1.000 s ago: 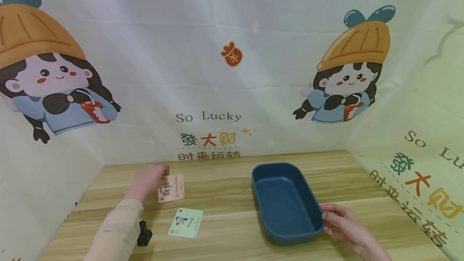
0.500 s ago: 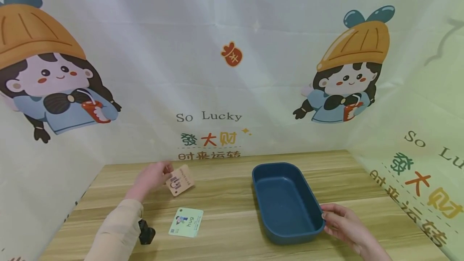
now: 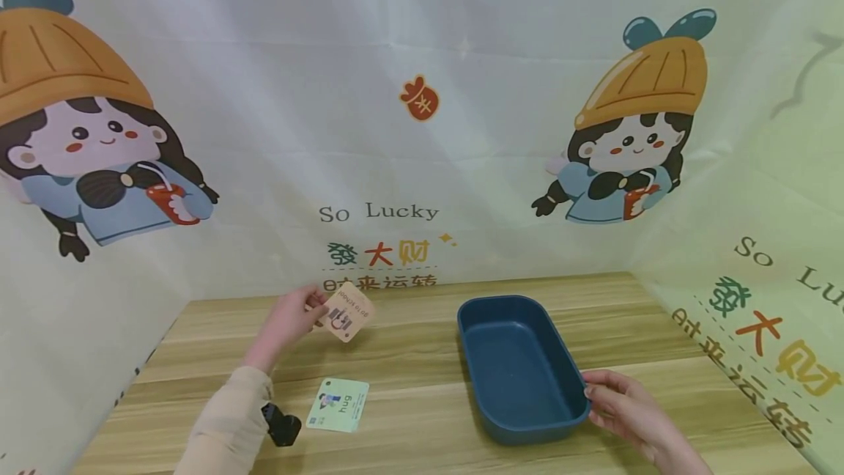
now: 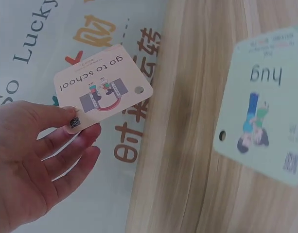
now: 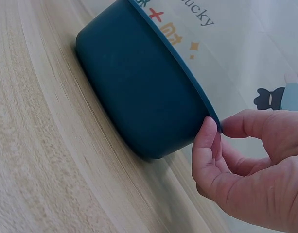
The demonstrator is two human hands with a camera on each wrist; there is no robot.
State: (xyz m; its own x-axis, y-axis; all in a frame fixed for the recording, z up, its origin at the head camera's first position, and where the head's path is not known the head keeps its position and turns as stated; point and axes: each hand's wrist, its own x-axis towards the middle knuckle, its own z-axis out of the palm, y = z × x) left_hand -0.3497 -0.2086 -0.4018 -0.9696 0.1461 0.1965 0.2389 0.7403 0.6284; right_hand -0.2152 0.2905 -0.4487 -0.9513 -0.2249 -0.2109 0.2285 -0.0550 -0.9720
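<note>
My left hand (image 3: 295, 319) pinches a peach-coloured flashcard (image 3: 349, 313) by one corner, thumb on top and fingers beneath. The card (image 4: 101, 92) reads "go to school", has a punched hole at one corner, and is tilted above the table. Flat on the wood lies a pale green flashcard (image 3: 338, 405) marked "hug", nearer the front than the left hand. At the right, my right hand (image 3: 633, 413) grips the rim of a dark blue plastic bin (image 3: 488, 427) near its front right corner. In the right wrist view, thumb and fingers pinch that bin's rim (image 5: 187, 68).
The wood-grain table (image 3: 409, 358) is bounded at the back and sides by a printed cloth (image 3: 501, 130) with cartoon figures and lettering. A black wrist-worn device (image 3: 283, 427) sits by the left sleeve (image 3: 227, 420).
The left hand has lifted the peach flashcard off the table, turned it, and carried it up and slightly right. The right hand, the bin and the green flashcard have stayed put.
</note>
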